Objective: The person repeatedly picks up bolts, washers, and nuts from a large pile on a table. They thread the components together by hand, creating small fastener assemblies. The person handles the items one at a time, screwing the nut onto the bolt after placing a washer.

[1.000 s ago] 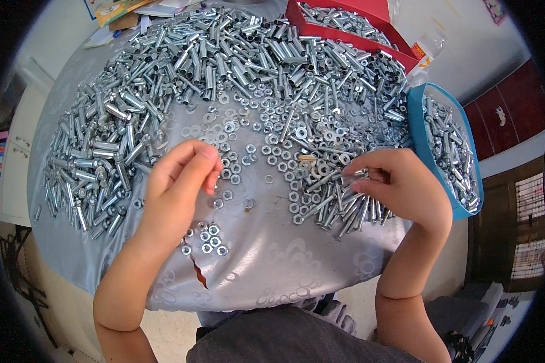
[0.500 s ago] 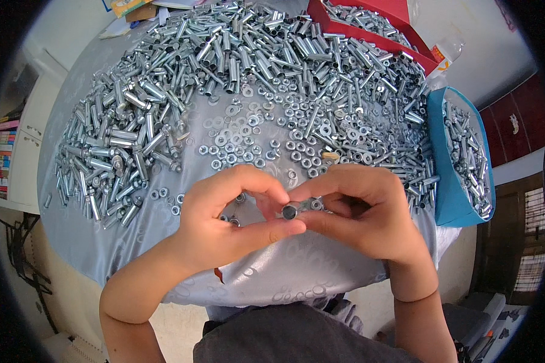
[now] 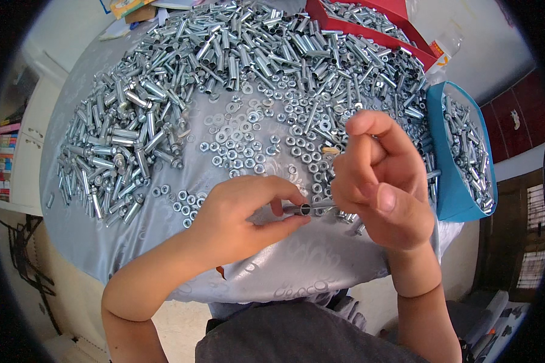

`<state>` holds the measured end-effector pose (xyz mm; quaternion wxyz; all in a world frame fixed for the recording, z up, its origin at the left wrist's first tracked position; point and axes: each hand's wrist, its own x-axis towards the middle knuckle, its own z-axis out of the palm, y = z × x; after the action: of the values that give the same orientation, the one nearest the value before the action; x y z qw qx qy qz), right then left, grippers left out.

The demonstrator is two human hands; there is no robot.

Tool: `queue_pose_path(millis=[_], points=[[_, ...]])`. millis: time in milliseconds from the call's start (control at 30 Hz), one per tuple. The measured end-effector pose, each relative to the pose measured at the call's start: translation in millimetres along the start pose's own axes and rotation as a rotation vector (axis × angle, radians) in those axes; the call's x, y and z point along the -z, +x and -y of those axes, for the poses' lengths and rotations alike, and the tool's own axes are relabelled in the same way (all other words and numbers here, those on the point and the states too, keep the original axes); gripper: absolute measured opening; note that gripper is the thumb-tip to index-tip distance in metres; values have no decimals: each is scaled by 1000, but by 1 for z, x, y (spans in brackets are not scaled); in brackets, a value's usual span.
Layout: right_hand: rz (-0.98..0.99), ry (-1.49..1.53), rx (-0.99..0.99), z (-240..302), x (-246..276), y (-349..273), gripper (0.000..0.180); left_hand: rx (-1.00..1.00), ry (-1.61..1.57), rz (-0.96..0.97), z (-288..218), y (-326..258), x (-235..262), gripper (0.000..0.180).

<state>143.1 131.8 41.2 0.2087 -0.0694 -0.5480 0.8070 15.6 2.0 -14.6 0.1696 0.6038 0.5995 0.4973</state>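
My left hand (image 3: 236, 209) is over the near middle of the table, thumb and fingertips pinching a short metal sleeve (image 3: 305, 209) whose round open end shows. A thin metal rod (image 3: 323, 204) lies just right of the sleeve; whether it belongs to it I cannot tell. My right hand (image 3: 384, 181) is raised to the right of it, index finger bent and apart from the thumb, with nothing visible in it. Ahead of my hands lie loose hex nuts (image 3: 246, 151) and flat washers (image 3: 231, 120). More nuts (image 3: 188, 206) lie beside my left hand.
Sleeve anchor bolts (image 3: 112, 151) are heaped on the left, with loose sleeves (image 3: 224, 51) across the back. A blue box (image 3: 457, 187) of bolts stands at the right edge, a red box (image 3: 406, 48) behind it. A grey cloth (image 3: 163, 254) covers the rounded table.
My right hand has come away from the sleeve, moving up and right, its fingers loosened. My left hand keeps the sleeve and has shifted slightly right.
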Motion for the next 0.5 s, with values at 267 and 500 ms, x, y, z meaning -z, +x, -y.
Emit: queue_pose_path(millis=[267, 500], points=[[89, 101, 30, -4, 3, 0, 63, 91, -59, 44, -1, -5, -3, 36], [75, 57, -30, -6, 0, -2, 65, 174, -111, 35, 0, -5, -5, 36]])
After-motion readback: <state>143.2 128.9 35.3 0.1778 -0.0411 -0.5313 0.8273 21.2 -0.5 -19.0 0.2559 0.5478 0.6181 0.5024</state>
